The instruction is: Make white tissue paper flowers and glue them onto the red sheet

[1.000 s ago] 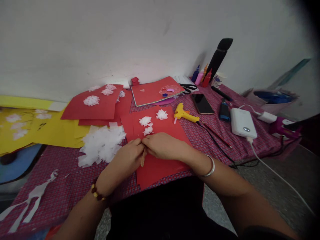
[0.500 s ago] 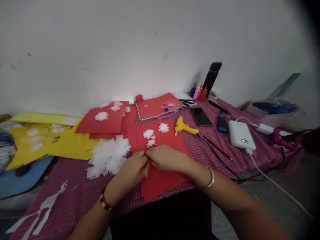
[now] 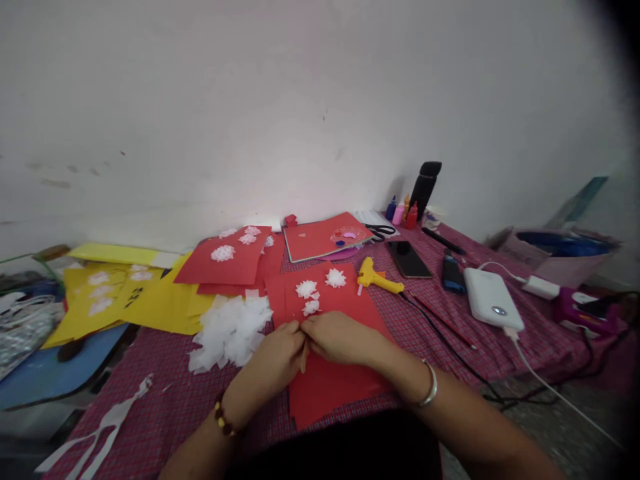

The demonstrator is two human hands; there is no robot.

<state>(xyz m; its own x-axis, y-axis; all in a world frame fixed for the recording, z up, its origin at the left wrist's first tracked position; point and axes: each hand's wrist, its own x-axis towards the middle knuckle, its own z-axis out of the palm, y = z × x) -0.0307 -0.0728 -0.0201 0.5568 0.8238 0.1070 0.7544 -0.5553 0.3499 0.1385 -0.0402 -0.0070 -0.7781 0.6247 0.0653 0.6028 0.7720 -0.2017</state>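
1. The left hand [image 3: 281,353] and right hand [image 3: 337,337] stay together while the view has shifted, so the handwork seems unchanged.
2. Both wrists angle inward, fingertips meeting; I cannot tell whether either grip holds anything.
3. Beneath lies red paper [image 3: 340,388], with white paper scraps [image 3: 233,330] to its left.
4. Beyond the fingertips, three white flowers [image 3: 306,289] sit on it; a glue gun [image 3: 379,277] lies rightward.

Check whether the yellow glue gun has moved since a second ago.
No: the yellow glue gun lies as before beside the black phone; both shifted together in view.
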